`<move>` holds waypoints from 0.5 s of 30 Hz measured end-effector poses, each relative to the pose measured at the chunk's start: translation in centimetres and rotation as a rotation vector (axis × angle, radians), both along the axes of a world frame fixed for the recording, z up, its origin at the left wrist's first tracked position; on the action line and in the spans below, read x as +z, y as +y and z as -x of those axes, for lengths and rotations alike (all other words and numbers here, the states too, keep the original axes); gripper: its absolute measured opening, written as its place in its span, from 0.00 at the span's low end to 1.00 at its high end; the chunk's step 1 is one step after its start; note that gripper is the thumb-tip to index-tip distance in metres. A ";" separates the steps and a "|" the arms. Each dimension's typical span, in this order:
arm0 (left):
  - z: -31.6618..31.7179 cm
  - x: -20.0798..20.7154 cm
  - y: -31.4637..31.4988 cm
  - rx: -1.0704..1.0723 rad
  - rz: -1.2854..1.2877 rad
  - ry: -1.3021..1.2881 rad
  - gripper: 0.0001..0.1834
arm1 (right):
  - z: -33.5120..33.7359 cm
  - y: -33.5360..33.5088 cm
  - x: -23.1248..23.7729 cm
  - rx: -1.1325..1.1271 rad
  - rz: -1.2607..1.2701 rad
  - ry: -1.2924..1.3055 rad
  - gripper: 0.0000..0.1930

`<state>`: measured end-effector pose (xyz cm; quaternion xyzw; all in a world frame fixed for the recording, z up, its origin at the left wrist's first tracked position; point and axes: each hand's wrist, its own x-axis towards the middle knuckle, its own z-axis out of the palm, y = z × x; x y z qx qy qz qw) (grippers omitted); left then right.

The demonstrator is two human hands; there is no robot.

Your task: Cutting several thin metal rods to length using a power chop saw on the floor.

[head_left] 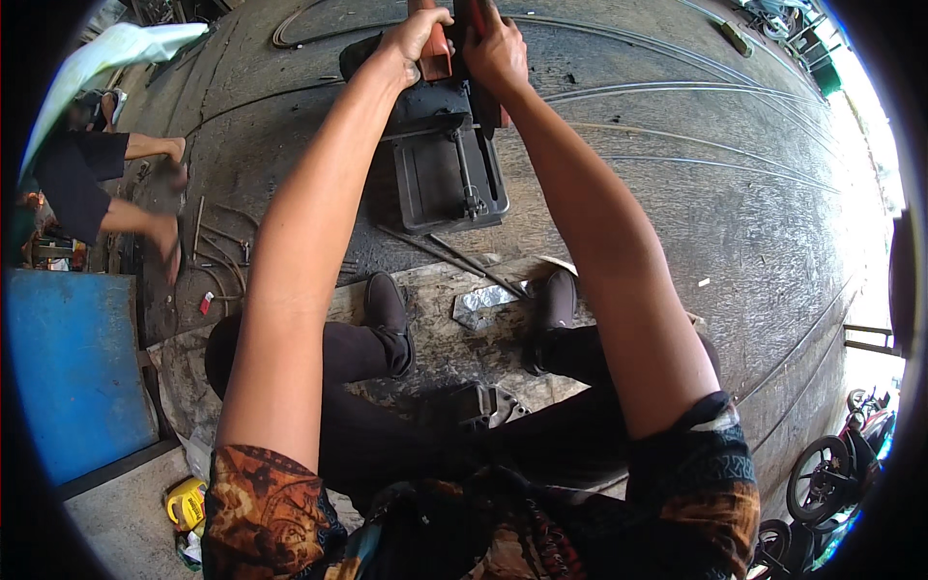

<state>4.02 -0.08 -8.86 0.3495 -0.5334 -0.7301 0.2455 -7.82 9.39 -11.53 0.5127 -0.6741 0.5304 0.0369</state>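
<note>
In the head view, a dark cut-off saw is seen standing on the oily concrete floor, far out in front of the person, near the top edge of the picture. Its flat black base plate is shaped like a rectangle, with a thin metal clamp screw lying along it. The long side of the saw runs away from the person, and the red handle part points up and away at the far end. The left hand is wrapped tight around the red handle part. The right hand is closed on the top of the saw just beside it. Thin steel rods are laid slanted on the floor between the saw and the person's dark shoes. A shiny bent scrap of sheet metal lies between the shoes on a worn, dirty wooden board. Long thin rods are stretched across the floor to the right. To the left, another person's hands are held down near small bits of metal on the floor. A smooth blue panel is seen at the left edge, and a yellow tape measure lies below it. Motorbike wheels are seen at the lower right.
</note>
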 end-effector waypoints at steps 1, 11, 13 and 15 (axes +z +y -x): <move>0.0 0.0 0.2 0.007 0.006 0.008 0.15 | 0.0 0.1 0.1 0.000 -0.009 -0.009 0.33; -0.9 -1.6 4.0 0.165 0.026 -0.018 0.16 | -1.7 2.8 -0.1 0.118 0.149 -0.023 0.34; -1.3 -2.2 4.9 0.201 0.039 -0.022 0.15 | -1.9 3.2 -1.0 0.058 -0.015 -0.079 0.34; -0.7 -2.4 6.7 0.221 0.026 -0.033 0.14 | -0.3 2.8 -4.3 0.029 -0.027 -0.037 0.33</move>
